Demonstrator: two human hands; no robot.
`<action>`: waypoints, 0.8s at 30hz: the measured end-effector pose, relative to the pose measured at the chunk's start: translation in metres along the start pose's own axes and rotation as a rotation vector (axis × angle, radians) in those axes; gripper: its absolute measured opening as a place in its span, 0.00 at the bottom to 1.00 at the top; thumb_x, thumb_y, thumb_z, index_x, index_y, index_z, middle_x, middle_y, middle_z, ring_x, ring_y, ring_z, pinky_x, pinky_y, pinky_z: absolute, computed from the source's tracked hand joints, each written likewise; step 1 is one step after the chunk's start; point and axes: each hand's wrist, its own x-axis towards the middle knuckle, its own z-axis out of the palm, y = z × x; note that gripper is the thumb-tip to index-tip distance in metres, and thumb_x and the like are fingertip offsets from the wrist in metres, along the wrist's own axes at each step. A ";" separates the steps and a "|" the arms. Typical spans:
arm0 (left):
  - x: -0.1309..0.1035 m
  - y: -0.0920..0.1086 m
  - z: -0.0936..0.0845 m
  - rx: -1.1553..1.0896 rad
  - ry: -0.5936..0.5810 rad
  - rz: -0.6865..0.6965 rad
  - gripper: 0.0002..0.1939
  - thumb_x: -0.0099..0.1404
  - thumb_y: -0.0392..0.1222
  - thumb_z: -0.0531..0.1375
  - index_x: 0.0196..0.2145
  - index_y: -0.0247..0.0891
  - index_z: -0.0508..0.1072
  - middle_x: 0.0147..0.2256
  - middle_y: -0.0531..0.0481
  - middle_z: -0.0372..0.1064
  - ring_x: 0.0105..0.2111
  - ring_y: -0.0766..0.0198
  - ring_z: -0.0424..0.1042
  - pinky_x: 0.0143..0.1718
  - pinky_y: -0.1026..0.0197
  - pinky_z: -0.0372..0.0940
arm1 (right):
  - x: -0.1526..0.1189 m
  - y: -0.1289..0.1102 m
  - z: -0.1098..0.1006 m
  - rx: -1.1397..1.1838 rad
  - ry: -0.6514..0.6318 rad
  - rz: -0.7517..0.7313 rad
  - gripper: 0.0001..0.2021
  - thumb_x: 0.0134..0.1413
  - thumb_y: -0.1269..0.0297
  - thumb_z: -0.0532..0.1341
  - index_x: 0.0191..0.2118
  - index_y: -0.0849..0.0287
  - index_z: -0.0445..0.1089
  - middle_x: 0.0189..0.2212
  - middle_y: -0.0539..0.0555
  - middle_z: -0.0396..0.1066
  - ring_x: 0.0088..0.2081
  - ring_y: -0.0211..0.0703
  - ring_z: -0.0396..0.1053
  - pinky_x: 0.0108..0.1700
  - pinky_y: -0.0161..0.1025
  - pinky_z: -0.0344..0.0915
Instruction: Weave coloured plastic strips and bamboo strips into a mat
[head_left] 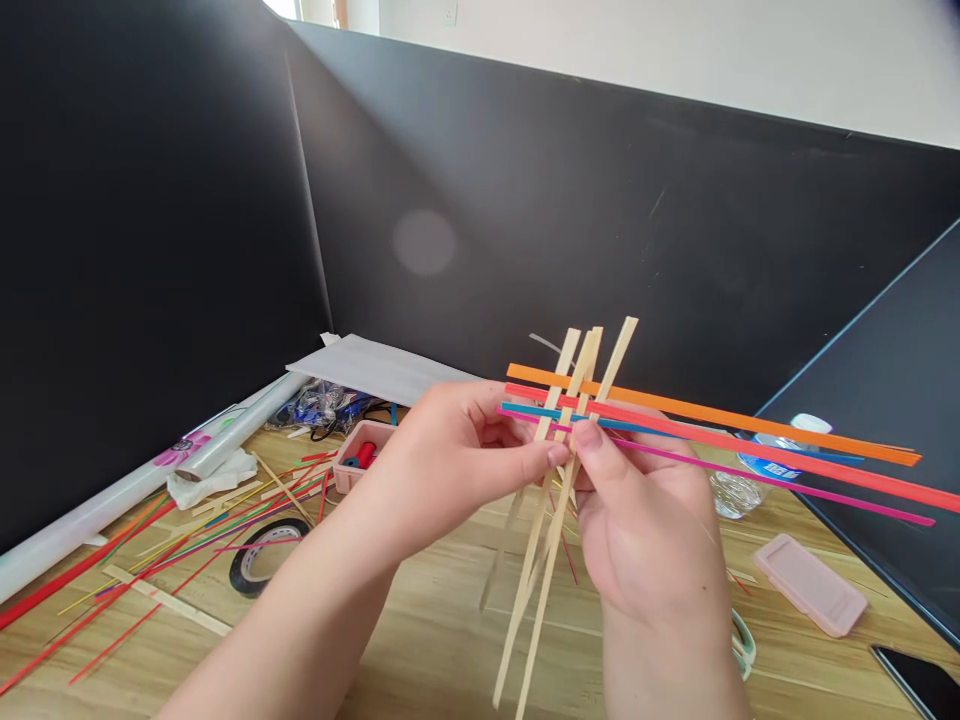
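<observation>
Pinching a lattice of woven strips in both hands, its long axis running out to the right

The lattice (570,400) lies at the fingertips of both hands, raised above the wood-grain table (465,640); its long coloured ends reach rightward past the right hand (649,510), with only short ends on the left; the pale strips (619,357) cross them steeply, their tops leaning right. The right thumb presses on the front near the lower edge of the crossing, fingers behind; the left hand (442,455) pinches the pale strips just beside it, thumb in front; both hands are about equally near.

Coloured strips show in four colours: one orange (712,412), one red (750,447), one blue (637,426), one magenta (787,484), though the orange may be doubled; pale ones number at least three, perhaps four, since they overlap. Nearby are one black tape roll (241,572), one pink lid (810,585), one plastic bottle (739,495); the loose strips (142,575) are too tangled to count.
</observation>
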 end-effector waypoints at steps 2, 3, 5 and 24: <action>-0.001 0.002 0.000 0.003 0.010 -0.010 0.06 0.55 0.34 0.69 0.33 0.38 0.78 0.29 0.53 0.73 0.30 0.69 0.68 0.31 0.68 0.65 | 0.000 -0.003 -0.001 -0.018 -0.051 0.017 0.04 0.54 0.66 0.67 0.36 0.50 0.78 0.35 0.49 0.79 0.40 0.41 0.77 0.45 0.39 0.77; -0.002 0.003 0.000 0.002 0.007 -0.014 0.06 0.55 0.34 0.69 0.33 0.37 0.78 0.29 0.53 0.73 0.29 0.69 0.68 0.31 0.68 0.64 | -0.001 -0.005 -0.002 -0.023 -0.065 0.023 0.05 0.54 0.66 0.67 0.37 0.50 0.78 0.36 0.49 0.79 0.40 0.41 0.77 0.46 0.38 0.76; -0.003 0.003 0.000 -0.002 -0.003 -0.019 0.07 0.55 0.34 0.69 0.33 0.37 0.78 0.29 0.53 0.73 0.30 0.69 0.68 0.31 0.68 0.64 | -0.001 -0.007 -0.003 -0.026 -0.075 0.026 0.05 0.55 0.67 0.66 0.37 0.50 0.78 0.36 0.49 0.79 0.40 0.40 0.77 0.46 0.38 0.76; -0.006 0.008 -0.003 -0.068 -0.089 -0.055 0.07 0.55 0.32 0.67 0.33 0.38 0.79 0.29 0.55 0.69 0.28 0.71 0.63 0.29 0.70 0.61 | -0.005 -0.010 -0.001 -0.059 -0.096 0.053 0.06 0.55 0.66 0.66 0.38 0.52 0.79 0.37 0.52 0.79 0.42 0.47 0.77 0.44 0.45 0.77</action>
